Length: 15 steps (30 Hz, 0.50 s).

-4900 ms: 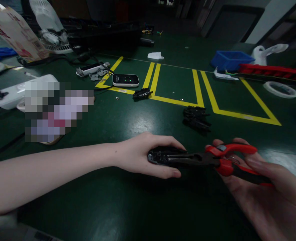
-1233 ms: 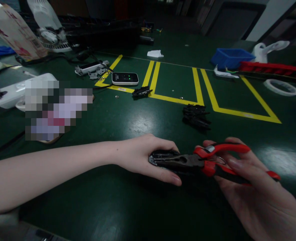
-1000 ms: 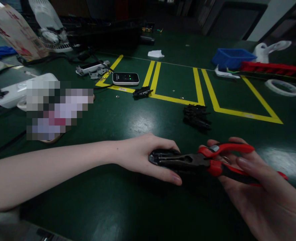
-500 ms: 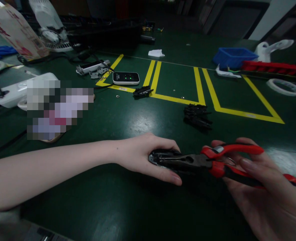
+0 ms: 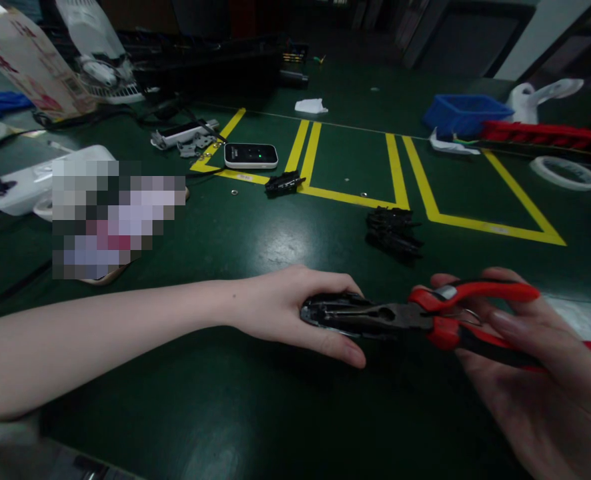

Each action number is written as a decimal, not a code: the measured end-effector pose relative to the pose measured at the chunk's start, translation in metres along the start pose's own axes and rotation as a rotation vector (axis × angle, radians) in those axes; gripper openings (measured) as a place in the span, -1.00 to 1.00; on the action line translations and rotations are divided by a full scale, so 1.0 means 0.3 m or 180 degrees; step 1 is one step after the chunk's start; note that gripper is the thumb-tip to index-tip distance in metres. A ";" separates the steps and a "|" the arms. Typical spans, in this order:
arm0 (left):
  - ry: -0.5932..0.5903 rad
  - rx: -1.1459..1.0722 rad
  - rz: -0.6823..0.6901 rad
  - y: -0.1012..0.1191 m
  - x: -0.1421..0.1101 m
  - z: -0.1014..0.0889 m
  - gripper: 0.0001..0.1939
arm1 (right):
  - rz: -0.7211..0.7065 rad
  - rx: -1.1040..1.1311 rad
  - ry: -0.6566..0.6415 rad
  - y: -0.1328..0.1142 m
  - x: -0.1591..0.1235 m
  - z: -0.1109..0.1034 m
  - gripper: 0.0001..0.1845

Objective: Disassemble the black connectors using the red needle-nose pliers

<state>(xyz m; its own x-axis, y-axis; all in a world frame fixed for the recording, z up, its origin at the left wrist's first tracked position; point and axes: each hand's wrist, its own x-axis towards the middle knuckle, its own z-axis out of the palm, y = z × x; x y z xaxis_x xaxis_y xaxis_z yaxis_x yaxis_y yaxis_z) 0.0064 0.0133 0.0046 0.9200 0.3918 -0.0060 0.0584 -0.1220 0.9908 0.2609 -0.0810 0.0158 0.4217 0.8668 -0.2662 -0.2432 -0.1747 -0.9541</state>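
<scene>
Thumb and fingers of my left hand are wrapped round a long black part low over the green table. My right hand grips red-and-black long-nose pliers by the handles. The pliers' jaws point left and lie along the black part, over its upper side. Whether the jaw tips pinch anything inside it I cannot tell. Beyond my hands lie more black parts: a small group at the right and a single piece beside the yellow tape.
Yellow tape marks bays on the green table. A small device with a green light stands near grey metal pieces. At the right are a blue bin, a red strip and a tape roll. A power strip lies left.
My right hand and the pliers have shifted slightly to the right, away from my left hand. The left hand stays nearly in place, still round the black part.
</scene>
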 end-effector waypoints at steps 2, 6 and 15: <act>-0.0005 -0.0031 0.0042 -0.001 0.002 0.001 -0.61 | -0.0038 0.0025 0.0062 0.000 -0.009 0.001 -0.39; 0.0002 -0.0010 0.0065 -0.002 0.004 0.000 -0.62 | -0.0205 -0.0084 -0.0011 -0.001 -0.032 -0.003 -0.43; -0.0018 -0.0070 0.0010 -0.003 0.003 -0.005 -0.65 | -0.0208 0.0202 -0.0026 0.025 -0.038 0.019 -0.49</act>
<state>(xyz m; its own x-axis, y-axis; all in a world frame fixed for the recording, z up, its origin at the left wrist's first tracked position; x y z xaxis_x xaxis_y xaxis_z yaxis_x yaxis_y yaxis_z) 0.0065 0.0151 0.0038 0.9224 0.3863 -0.0037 0.0472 -0.1032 0.9935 0.2493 -0.0896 0.0124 0.4313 0.8792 -0.2023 -0.2704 -0.0880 -0.9587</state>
